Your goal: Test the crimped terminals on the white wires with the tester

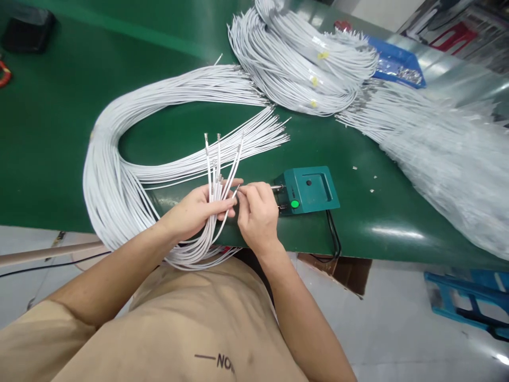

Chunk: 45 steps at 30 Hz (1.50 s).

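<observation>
My left hand is closed round a small bunch of white wires, whose metal-tipped ends stick up above the thumb. Beside it, my right hand pinches with thumb and forefinger near the tip of one wire that leans out of the bunch; whether the fingertips grip that tip is hard to make out. Just right of my right hand sits a teal device with a green button and metal prongs on its left side. Behind and left of my hands, a large bundle of white wires curves in a U.
Coiled white wires with yellow ties lie at the back, by a blue tray of small metal parts. More wires under clear plastic spread on the right. A black cable drops over the green table's front edge.
</observation>
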{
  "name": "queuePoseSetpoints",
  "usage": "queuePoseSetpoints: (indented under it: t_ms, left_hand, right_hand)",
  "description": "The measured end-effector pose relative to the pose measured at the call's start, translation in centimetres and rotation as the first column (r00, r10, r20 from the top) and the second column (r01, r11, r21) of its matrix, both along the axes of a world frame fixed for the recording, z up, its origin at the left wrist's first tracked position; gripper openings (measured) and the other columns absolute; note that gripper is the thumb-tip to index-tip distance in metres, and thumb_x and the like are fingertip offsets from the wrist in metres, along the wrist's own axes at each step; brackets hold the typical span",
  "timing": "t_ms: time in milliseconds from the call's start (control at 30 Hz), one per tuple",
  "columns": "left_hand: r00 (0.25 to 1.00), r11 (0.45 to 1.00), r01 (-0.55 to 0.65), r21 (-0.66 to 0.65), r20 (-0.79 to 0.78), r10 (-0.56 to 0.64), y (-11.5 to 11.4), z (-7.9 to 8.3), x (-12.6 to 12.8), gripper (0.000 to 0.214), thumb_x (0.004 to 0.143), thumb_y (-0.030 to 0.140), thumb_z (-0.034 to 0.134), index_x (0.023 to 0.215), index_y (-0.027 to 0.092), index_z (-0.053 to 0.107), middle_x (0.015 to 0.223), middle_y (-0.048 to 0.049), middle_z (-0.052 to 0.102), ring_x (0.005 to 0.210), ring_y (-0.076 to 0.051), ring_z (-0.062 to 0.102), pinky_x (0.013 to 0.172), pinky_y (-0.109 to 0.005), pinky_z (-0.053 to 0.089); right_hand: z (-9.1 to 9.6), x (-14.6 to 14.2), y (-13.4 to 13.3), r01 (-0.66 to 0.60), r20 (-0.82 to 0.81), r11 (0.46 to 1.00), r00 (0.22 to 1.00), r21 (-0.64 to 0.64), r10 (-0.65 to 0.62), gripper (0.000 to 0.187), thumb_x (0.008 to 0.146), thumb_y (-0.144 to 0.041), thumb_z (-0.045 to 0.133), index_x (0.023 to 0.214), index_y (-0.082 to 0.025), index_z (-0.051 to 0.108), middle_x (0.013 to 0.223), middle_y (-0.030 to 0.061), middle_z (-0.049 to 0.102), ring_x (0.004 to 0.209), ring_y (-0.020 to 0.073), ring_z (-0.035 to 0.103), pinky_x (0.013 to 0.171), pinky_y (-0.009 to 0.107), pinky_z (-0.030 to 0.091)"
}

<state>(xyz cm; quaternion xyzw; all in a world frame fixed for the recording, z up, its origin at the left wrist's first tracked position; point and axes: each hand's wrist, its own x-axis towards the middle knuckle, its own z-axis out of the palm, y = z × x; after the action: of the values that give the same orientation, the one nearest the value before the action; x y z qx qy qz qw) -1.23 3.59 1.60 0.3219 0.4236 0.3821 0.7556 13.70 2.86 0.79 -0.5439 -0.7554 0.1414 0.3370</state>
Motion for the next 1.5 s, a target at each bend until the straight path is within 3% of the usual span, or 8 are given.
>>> queuePoseSetpoints:
  t_ms: [133, 267, 433, 833, 1033, 1200, 1367, 1500]
  left_hand:
    - [0.999, 0.998, 0.015, -0.062, 0.038, -0.013, 0.6, -0.3, 0.1, 0.039, 0.071, 0.017, 0.072, 0.109, 0.016, 0.062, 0.077, 0.0009, 0.059, 0.063, -0.008, 0.060, 0.050, -0.017, 0.042]
    - [0.992, 0.998, -0.001, 0.058, -0.129, 0.009, 1.1, -1.0, 0.7, 0.046, 0.070, 0.022, 0.074, 0.112, 0.016, 0.059, 0.076, 0.0011, 0.060, 0.064, -0.012, 0.065, 0.046, -0.017, 0.040]
    - [0.953, 0.987, 0.040, 0.158, -0.302, 0.009, 1.4, -1.6, 1.5, 0.045, 0.071, 0.029, 0.072, 0.111, 0.015, 0.058, 0.077, -0.0004, 0.062, 0.066, -0.015, 0.067, 0.045, -0.018, 0.044]
    - [0.885, 0.985, 0.021, 0.173, -0.462, 0.063, 1.8, -2.8, 2.4, 0.042, 0.069, 0.027, 0.071, 0.107, 0.016, 0.058, 0.077, -0.0029, 0.068, 0.069, -0.020, 0.070, 0.043, -0.019, 0.047]
    - [0.847, 0.976, 0.016, 0.216, -0.522, 0.102, 1.7, -2.8, 2.6, 0.038, 0.066, 0.024, 0.071, 0.103, 0.017, 0.063, 0.074, -0.0028, 0.070, 0.064, -0.018, 0.069, 0.045, -0.021, 0.049]
    - [0.863, 0.984, 0.013, 0.180, -0.499, 0.080, 1.7, -2.8, 2.4, 0.038, 0.067, 0.026, 0.072, 0.102, 0.016, 0.063, 0.076, -0.0035, 0.070, 0.068, -0.019, 0.069, 0.047, -0.022, 0.051]
    - [0.873, 0.982, 0.007, 0.190, -0.480, 0.087, 1.6, -2.8, 1.8, 0.038, 0.069, 0.028, 0.072, 0.102, 0.015, 0.061, 0.076, -0.0034, 0.068, 0.068, -0.019, 0.069, 0.049, -0.021, 0.051]
    - [0.898, 0.972, 0.000, 0.236, -0.427, 0.103, 1.3, -2.1, 1.2, 0.041, 0.072, 0.030, 0.071, 0.108, 0.015, 0.059, 0.078, -0.0034, 0.068, 0.071, -0.018, 0.069, 0.050, -0.021, 0.051]
  right_hand:
    - [0.2, 1.4, 0.7, -0.143, 0.317, 0.987, 0.941, 0.070, 0.114, 0.027, 0.093, -0.021, 0.038, 0.085, -0.017, 0.063, 0.089, 0.0098, 0.063, 0.084, 0.0213, 0.049, 0.081, 0.035, 0.039]
    - [1.7, 3.8, 2.3, -0.115, 0.405, 0.993, 0.910, 0.042, 0.088, 0.026, 0.090, -0.021, 0.044, 0.111, -0.017, 0.058, 0.114, 0.0102, 0.062, 0.103, 0.0248, 0.049, 0.096, 0.040, 0.033]
    - [2.4, 5.8, 4.1, -0.162, 0.508, 0.979, 0.837, -0.127, 0.205, 0.017, 0.085, -0.012, 0.045, 0.087, -0.017, 0.062, 0.082, 0.0061, 0.067, 0.086, 0.0215, 0.054, 0.102, 0.041, 0.030]
    - [1.6, 6.1, 5.2, -0.171, 0.435, 0.977, 0.875, -0.130, 0.212, 0.018, 0.074, -0.005, 0.048, 0.072, -0.018, 0.060, 0.068, 0.0054, 0.060, 0.078, 0.0218, 0.046, 0.075, 0.037, 0.036]
    - [2.0, 6.0, 5.0, -0.162, 0.416, 0.973, 0.883, -0.162, 0.216, 0.020, 0.076, -0.005, 0.047, 0.078, -0.019, 0.061, 0.070, 0.0060, 0.060, 0.082, 0.0237, 0.049, 0.083, 0.042, 0.039]
    - [2.7, 5.3, 3.8, -0.121, 0.322, 0.988, 0.935, -0.099, 0.147, 0.023, 0.080, -0.013, 0.053, 0.100, -0.020, 0.059, 0.112, 0.0080, 0.064, 0.110, 0.0260, 0.051, 0.104, 0.049, 0.029]
    - [2.8, 4.6, 2.9, -0.015, 0.218, 0.999, 0.976, -0.041, 0.023, 0.017, 0.085, -0.015, 0.049, 0.094, -0.021, 0.061, 0.106, 0.0053, 0.067, 0.103, 0.0232, 0.057, 0.104, 0.045, 0.030]
    - [2.5, 3.7, 2.6, -0.013, 0.146, 0.999, 0.989, -0.040, 0.019, 0.016, 0.087, -0.017, 0.048, 0.087, -0.021, 0.063, 0.103, 0.0045, 0.069, 0.101, 0.0216, 0.059, 0.104, 0.044, 0.031]
